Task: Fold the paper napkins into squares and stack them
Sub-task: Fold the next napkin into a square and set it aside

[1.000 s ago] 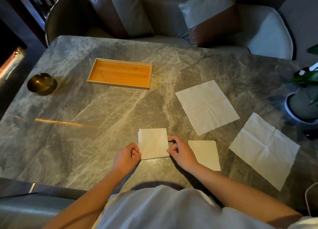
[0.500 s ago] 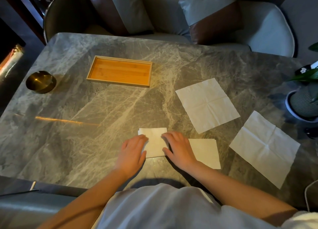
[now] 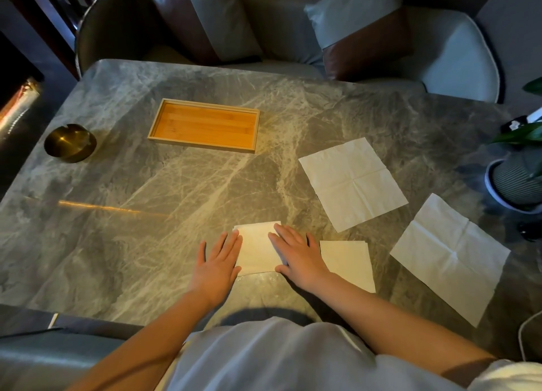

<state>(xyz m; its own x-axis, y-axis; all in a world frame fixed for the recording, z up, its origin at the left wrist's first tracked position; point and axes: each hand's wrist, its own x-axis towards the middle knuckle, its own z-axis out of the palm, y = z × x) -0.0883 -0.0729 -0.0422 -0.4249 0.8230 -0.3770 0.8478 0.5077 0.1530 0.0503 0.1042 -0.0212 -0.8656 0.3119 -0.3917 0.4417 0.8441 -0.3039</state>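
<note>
Lower centre: we see the left hand (image 3: 217,264) and right hand (image 3: 296,257) spread flat, pressing the folded napkin (image 3: 257,248) on the marble worktop (image 3: 146,214). A second folded napkin (image 3: 347,264) lies just right; two unfolded napkins (image 3: 352,182) (image 3: 448,255) lie farther right.

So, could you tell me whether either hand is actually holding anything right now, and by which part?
Nothing is gripped. The left hand and right hand lie flat, pressing the left and right edges of the folded napkin on the table.
</note>
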